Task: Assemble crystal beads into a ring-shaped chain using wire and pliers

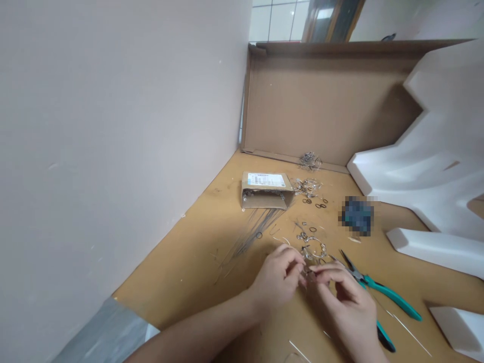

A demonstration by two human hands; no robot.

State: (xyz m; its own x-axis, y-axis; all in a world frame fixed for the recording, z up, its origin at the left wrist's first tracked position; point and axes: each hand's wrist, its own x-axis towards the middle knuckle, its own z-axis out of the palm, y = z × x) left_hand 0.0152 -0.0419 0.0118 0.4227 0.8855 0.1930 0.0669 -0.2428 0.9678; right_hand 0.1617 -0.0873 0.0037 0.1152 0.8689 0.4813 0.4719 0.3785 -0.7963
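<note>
My left hand (278,277) and my right hand (346,302) meet over the wooden table (181,262), fingertips pinched together on a small metal piece (308,271) that is too small to make out. Just beyond the fingers lies a curved wire with small metal rings (313,247) on it. Pliers with teal handles (381,290) lie on the table right behind my right hand, jaws pointing toward the rings.
A small open cardboard box (266,190) with a printed label lies further back, thin straight wires (253,234) spilling from it. Loose rings and clips (310,189) are scattered nearby. A cardboard panel (321,106) stands behind, white foam blocks (434,151) at right, a wall at left.
</note>
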